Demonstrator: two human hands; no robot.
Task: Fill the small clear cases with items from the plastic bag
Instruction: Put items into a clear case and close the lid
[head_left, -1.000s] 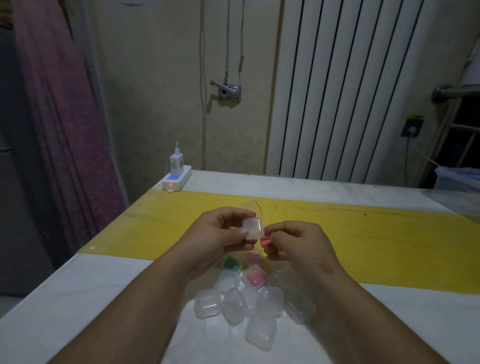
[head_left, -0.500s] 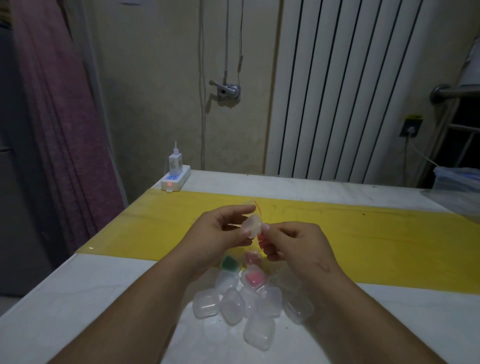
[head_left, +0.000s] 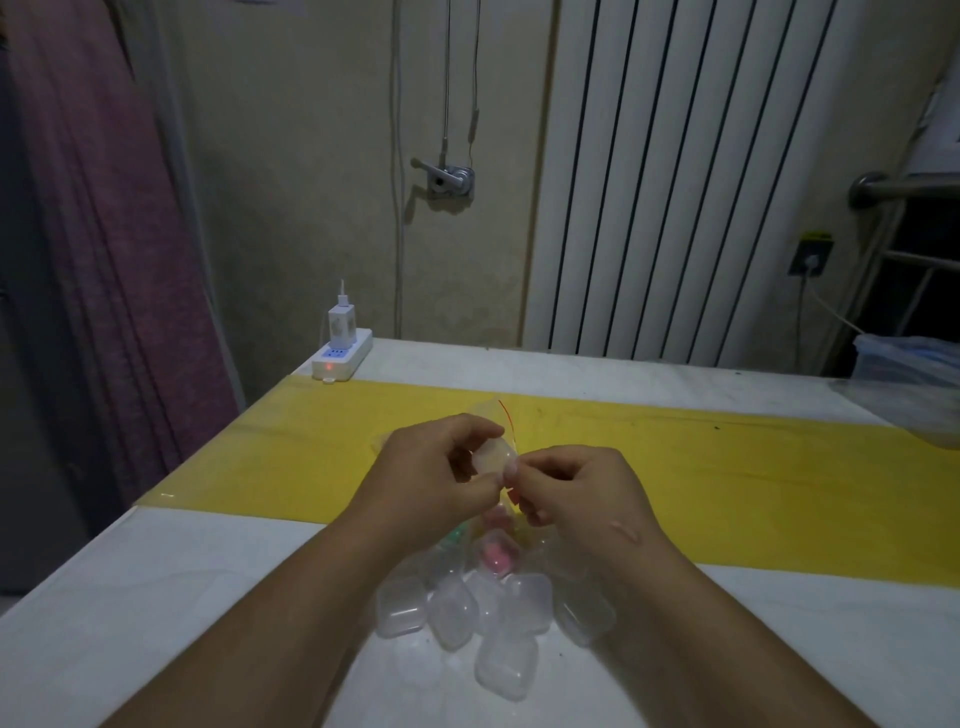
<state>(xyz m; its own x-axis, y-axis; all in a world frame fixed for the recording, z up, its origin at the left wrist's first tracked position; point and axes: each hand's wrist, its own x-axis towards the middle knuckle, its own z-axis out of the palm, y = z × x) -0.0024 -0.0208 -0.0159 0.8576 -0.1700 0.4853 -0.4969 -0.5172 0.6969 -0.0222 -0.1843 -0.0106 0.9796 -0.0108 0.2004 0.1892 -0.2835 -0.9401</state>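
Clear plastic is catching the dim light between two hands held just above the bench. The left hand (head_left: 441, 467) is gripping a small clear case (head_left: 493, 460) between thumb and curled fingers, seemingly turning its opening toward the other hand so it can be loaded. The right hand (head_left: 571, 488) is pinching at the case's near edge, its fingertips (head_left: 511, 472) touching the plastic; whether it is holding an item or working the lid is too small to tell. Just behind the hands, the plastic bag (head_left: 496, 410) with its red seal line is standing up over the yellow strip (head_left: 753, 467), probably kept close for quick reach. Below the wrists, toward the near edge of the bench (head_left: 156, 597), a cluster of cases (head_left: 488, 608) is lying touching one another, most looking empty, while a pink-filled case (head_left: 496, 556) and something green (head_left: 457, 535) are sitting at the cluster's far side. At the far left corner a power strip (head_left: 343, 358) is glowing red.
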